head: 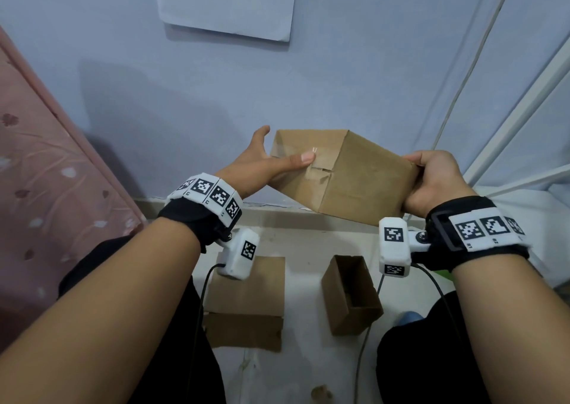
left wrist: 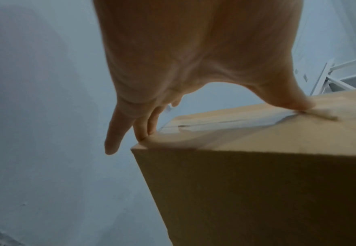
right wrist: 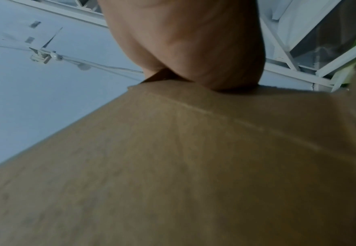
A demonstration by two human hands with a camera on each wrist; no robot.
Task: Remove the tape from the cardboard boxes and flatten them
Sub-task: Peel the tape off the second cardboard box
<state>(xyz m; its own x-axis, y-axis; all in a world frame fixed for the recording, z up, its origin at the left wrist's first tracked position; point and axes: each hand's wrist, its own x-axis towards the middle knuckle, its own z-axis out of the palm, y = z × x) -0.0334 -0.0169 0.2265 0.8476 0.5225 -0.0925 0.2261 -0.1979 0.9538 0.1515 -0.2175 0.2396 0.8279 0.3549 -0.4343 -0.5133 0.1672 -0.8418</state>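
Observation:
I hold a closed brown cardboard box (head: 364,175) tilted in the air in front of the wall. My left hand (head: 274,157) is at its left end. The thumb lies flat across that end face and its tip presses on the clear tape (left wrist: 225,122) along the flap seam. The other left fingers (left wrist: 143,128) are straight and touch the far corner. A small bit of tape sticks up by the thumb tip. My right hand (head: 431,178) grips the box's right end with curled fingers; in the right wrist view the box (right wrist: 172,166) fills most of the frame.
On the pale floor below lie a flattened cardboard piece (head: 246,298) and a small open box (head: 351,292) on its side. Pink fabric (head: 46,172) hangs at the left, a white metal rack (head: 524,126) stands at the right, and cables (head: 367,342) trail from the wrist cameras.

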